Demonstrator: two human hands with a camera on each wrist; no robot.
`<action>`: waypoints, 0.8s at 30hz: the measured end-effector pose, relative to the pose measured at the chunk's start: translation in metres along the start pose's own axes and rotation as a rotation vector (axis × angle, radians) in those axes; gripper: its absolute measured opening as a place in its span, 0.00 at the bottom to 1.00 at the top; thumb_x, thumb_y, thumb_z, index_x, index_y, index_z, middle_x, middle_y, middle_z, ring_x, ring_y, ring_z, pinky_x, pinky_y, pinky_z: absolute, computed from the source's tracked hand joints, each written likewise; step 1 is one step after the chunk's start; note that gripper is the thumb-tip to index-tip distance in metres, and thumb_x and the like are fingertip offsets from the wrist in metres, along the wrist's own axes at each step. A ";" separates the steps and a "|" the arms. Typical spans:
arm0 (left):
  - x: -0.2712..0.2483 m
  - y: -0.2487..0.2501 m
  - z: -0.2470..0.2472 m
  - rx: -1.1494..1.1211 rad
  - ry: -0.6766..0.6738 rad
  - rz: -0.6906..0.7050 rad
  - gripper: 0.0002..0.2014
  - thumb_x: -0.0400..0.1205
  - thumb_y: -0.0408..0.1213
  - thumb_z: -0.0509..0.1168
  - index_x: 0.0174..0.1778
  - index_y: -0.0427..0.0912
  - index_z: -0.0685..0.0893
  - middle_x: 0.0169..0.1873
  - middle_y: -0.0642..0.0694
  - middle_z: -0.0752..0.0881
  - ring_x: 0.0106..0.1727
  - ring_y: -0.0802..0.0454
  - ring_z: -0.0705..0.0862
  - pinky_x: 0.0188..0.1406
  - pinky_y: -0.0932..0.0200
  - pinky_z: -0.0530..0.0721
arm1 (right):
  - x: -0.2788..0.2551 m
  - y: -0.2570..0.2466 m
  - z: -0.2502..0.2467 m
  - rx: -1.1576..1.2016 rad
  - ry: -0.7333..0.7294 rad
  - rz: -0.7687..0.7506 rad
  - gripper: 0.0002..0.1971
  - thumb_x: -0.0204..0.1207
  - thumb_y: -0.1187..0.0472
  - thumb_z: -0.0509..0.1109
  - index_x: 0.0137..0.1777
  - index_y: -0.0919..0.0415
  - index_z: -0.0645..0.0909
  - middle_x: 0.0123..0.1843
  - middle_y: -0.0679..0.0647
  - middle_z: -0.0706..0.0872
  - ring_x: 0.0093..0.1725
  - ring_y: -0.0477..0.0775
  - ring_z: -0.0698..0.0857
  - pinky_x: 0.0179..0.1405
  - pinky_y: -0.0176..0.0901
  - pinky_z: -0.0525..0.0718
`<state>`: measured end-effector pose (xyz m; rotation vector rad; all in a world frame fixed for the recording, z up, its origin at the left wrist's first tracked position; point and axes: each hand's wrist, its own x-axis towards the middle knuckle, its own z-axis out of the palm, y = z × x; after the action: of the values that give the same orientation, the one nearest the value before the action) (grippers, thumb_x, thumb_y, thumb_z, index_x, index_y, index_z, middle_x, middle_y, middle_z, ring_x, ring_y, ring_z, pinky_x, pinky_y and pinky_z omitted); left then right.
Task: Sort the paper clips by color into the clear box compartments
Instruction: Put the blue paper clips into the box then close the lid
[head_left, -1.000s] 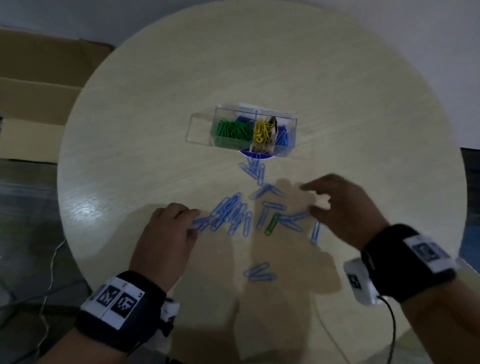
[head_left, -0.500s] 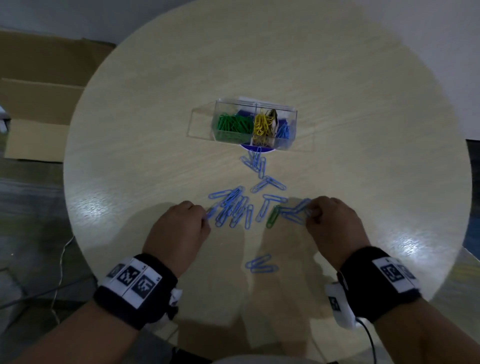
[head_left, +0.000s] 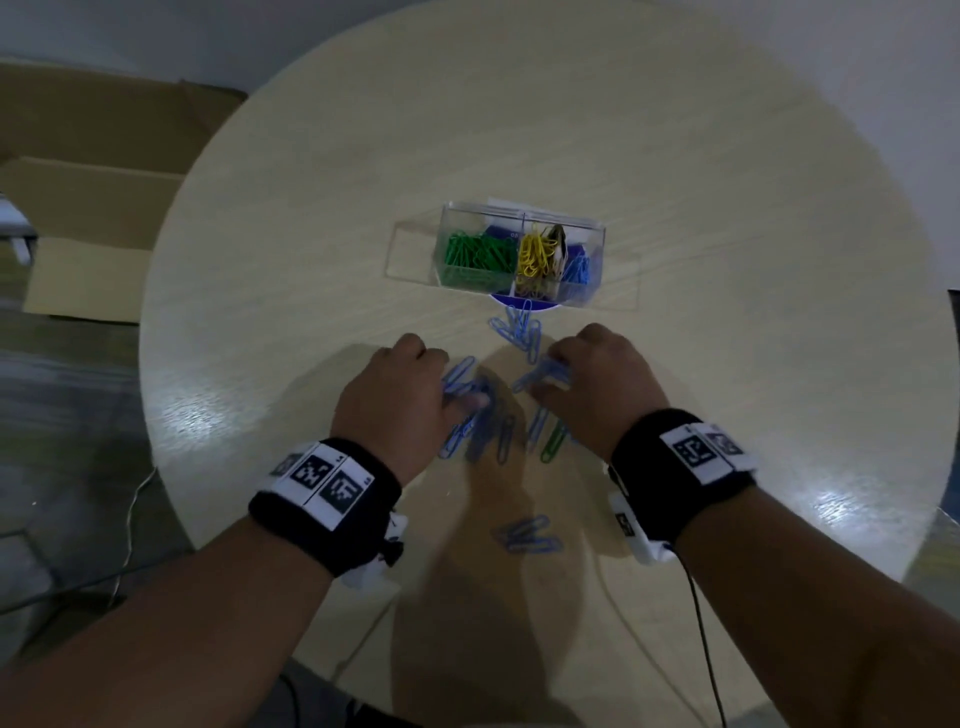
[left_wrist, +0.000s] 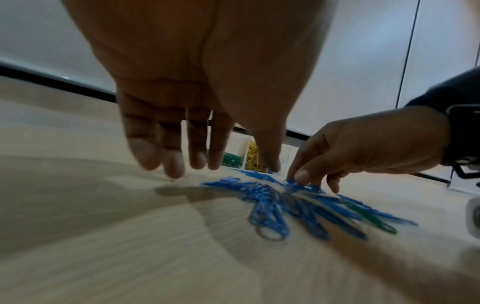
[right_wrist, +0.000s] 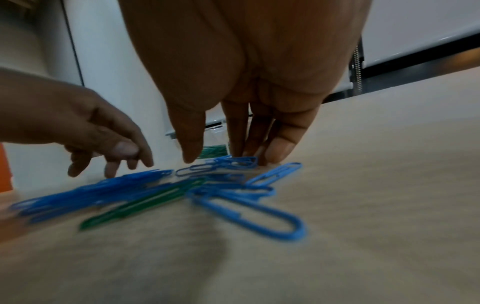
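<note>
The clear box (head_left: 519, 228) stands mid-table with green, yellow and blue clips in separate compartments. Loose blue paper clips (head_left: 488, 415) lie spread in front of it, with one green clip (head_left: 553, 441) among them. My left hand (head_left: 400, 395) hovers at the left edge of the pile with straight fingers (left_wrist: 168, 162) that hold nothing. My right hand (head_left: 597, 384) is at the pile's right side, where thumb and fingertips (right_wrist: 241, 148) pinch a few blue clips (right_wrist: 228, 162) against the table. The green clip (right_wrist: 145, 203) lies just behind that hand.
A small cluster of blue clips (head_left: 519, 338) lies right before the box. Two more blue clips (head_left: 530, 535) lie nearer me. The round wooden table (head_left: 727, 312) ends close to my forearms. Flattened cardboard (head_left: 93, 208) lies on the floor to the left.
Both hands have moved forward over the pile toward the box. The right hand came in from the pile's right edge and now pinches blue clips; the left hand's fingers have straightened.
</note>
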<state>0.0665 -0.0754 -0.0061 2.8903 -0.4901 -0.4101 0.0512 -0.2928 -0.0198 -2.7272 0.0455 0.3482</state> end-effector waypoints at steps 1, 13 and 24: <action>-0.002 0.004 0.001 0.037 -0.031 -0.010 0.25 0.76 0.64 0.64 0.54 0.45 0.83 0.49 0.44 0.79 0.50 0.39 0.80 0.40 0.46 0.82 | -0.002 -0.003 0.002 -0.007 -0.013 -0.002 0.17 0.68 0.47 0.73 0.51 0.58 0.85 0.46 0.62 0.81 0.47 0.67 0.80 0.47 0.50 0.78; -0.005 0.007 0.008 0.058 -0.016 0.076 0.03 0.78 0.37 0.68 0.42 0.43 0.83 0.40 0.42 0.82 0.40 0.36 0.82 0.29 0.51 0.75 | 0.002 -0.027 0.008 -0.072 -0.129 -0.137 0.10 0.70 0.60 0.70 0.52 0.57 0.84 0.50 0.60 0.81 0.49 0.66 0.82 0.47 0.52 0.82; 0.028 0.029 -0.033 -0.277 0.144 0.035 0.09 0.83 0.48 0.63 0.42 0.48 0.82 0.37 0.50 0.81 0.40 0.44 0.81 0.37 0.52 0.77 | -0.019 0.006 -0.022 0.106 0.033 0.006 0.07 0.70 0.55 0.67 0.44 0.54 0.84 0.43 0.55 0.86 0.44 0.61 0.84 0.41 0.47 0.79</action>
<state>0.0928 -0.1077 0.0252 2.6163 -0.4223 -0.2407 0.0370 -0.3067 0.0022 -2.6279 0.0784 0.2944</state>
